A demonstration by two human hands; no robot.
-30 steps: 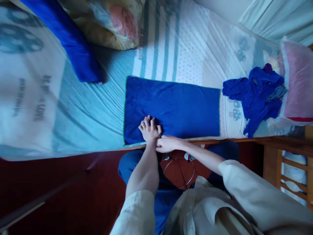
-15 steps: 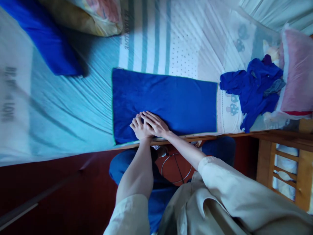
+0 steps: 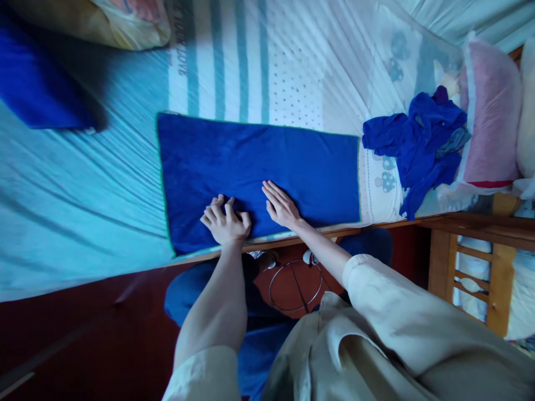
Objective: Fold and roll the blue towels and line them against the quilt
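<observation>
A blue towel [image 3: 267, 156] with a thin green edge lies spread flat along the near side of the bed. On its lower left part rests my left hand [image 3: 226, 221], fingers spread and slightly bent, palm down. My right hand [image 3: 282, 207] lies flat on the towel's middle near the front edge, fingers stretched out side by side. A gap of bare towel separates the two hands. Small creases show in the cloth around the fingers, and neither hand grips it.
A crumpled blue garment [image 3: 422, 139] lies right of the towel, beside a pink pillow [image 3: 491, 111]. Folded blue cloth [image 3: 37, 83] and a yellowish pillow [image 3: 129, 25] are at upper left. A wooden rail [image 3: 472, 223] edges the bed; a metal ring [image 3: 271, 295] stands below.
My hands, which were touching and partly overlapping, have moved apart: the right one to the right, the left one to the left. The view has shifted slightly to the right.
</observation>
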